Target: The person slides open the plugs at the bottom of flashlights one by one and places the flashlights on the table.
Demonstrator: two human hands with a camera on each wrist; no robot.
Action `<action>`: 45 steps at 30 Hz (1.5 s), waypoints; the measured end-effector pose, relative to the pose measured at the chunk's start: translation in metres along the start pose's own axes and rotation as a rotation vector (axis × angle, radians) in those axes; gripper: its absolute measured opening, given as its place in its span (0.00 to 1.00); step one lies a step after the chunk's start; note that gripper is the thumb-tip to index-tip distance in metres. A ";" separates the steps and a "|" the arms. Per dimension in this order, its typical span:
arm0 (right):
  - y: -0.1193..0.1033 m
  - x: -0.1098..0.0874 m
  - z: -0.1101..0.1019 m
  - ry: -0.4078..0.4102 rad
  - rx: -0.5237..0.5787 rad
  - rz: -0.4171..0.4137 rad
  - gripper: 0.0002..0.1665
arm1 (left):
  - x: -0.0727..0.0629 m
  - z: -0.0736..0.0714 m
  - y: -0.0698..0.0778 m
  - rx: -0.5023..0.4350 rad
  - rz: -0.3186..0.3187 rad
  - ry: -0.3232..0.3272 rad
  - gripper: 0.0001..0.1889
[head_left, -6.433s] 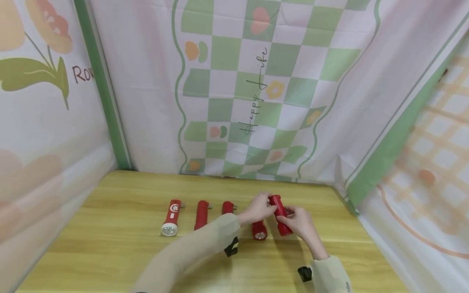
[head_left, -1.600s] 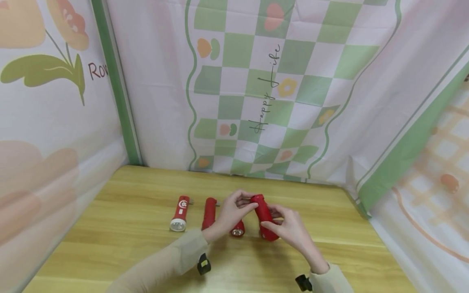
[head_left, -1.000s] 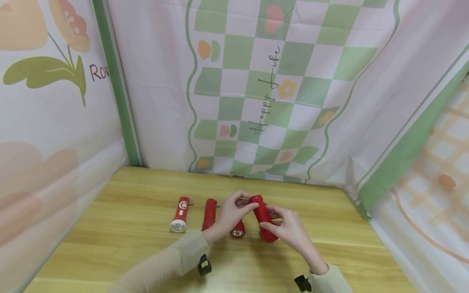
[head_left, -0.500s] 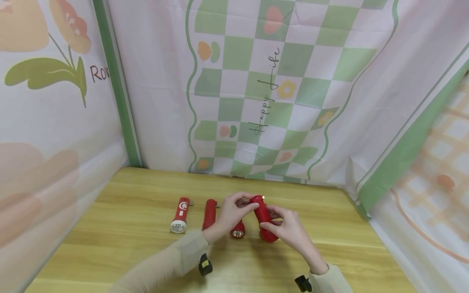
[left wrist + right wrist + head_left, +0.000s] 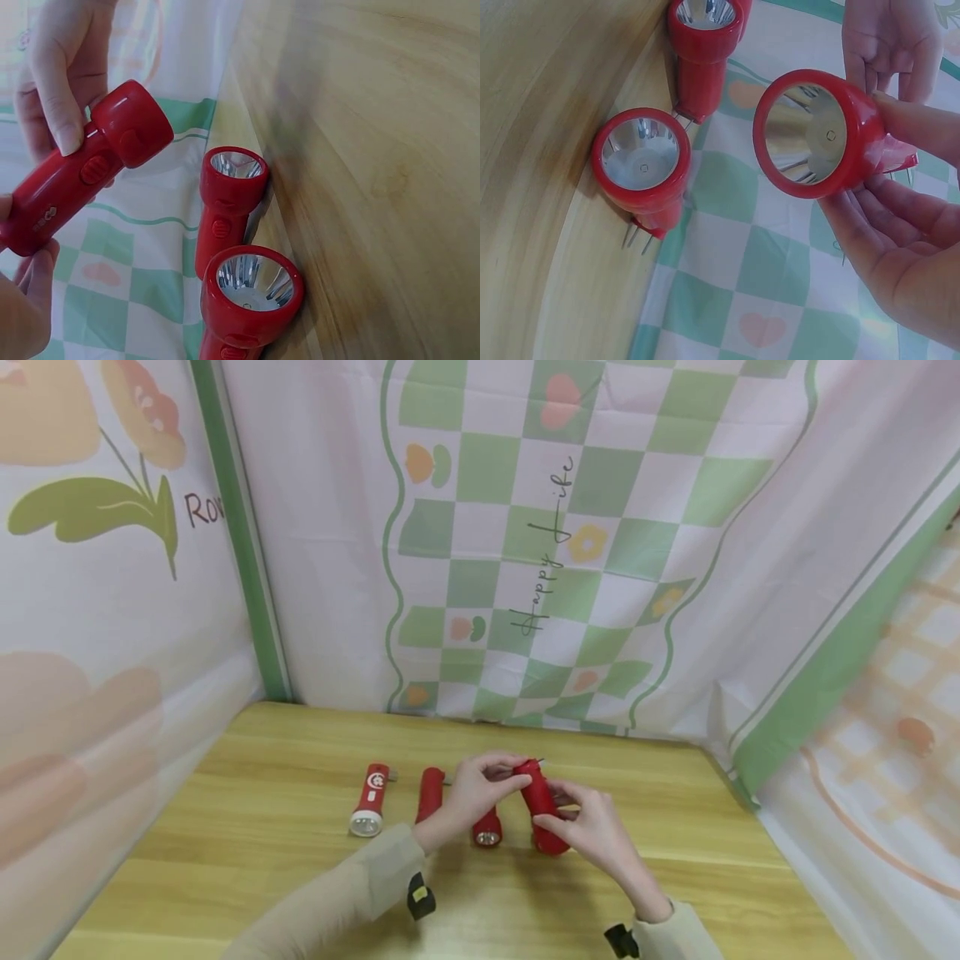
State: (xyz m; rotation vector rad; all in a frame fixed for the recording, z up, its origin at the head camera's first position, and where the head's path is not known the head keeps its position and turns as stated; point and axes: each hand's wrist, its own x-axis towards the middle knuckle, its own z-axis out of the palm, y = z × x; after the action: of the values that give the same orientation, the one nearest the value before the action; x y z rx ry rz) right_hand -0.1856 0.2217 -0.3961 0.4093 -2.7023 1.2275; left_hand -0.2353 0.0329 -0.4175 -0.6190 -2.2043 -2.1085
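Note:
A red flashlight [image 5: 537,795] is held tilted above the table, between both hands. My left hand [image 5: 474,793] pinches its narrow tail end between thumb and fingers. Around the body near the wide head is my right hand [image 5: 600,827], thumb on the near side. In the left wrist view the held flashlight [image 5: 71,184] shows a ribbed switch and a small white mark. Its lens [image 5: 821,139] faces the right wrist camera, and thin metal prongs [image 5: 911,178] stick out at the tail. Beside the left hand lies another red flashlight [image 5: 487,831], partly hidden by it.
Further left on the wooden table [image 5: 225,877] lie a red flashlight [image 5: 431,793] and a red one with a white head [image 5: 367,802], prongs out at their tails. A printed curtain [image 5: 495,568] hangs behind the table, with more fabric on both sides.
Compared with several seconds ago, both hands are further left, nearer the flashlights in the row. Over the last second, prongs have appeared at the held flashlight's tail; the hands have barely moved.

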 end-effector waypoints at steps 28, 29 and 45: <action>-0.003 0.002 -0.002 0.014 -0.015 0.003 0.26 | 0.003 0.005 0.005 0.027 0.102 -0.019 0.12; -0.003 0.002 -0.001 0.014 -0.016 0.004 0.26 | 0.003 0.004 0.005 0.028 0.103 -0.020 0.12; -0.003 0.000 0.000 -0.001 -0.002 0.030 0.27 | 0.001 0.004 0.007 0.052 0.114 -0.039 0.13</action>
State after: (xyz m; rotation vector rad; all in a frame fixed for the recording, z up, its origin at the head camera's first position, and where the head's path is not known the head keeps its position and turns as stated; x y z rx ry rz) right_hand -0.1850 0.2202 -0.3940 0.3702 -2.7200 1.2329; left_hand -0.2329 0.0371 -0.4111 -0.7681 -2.1790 -1.9954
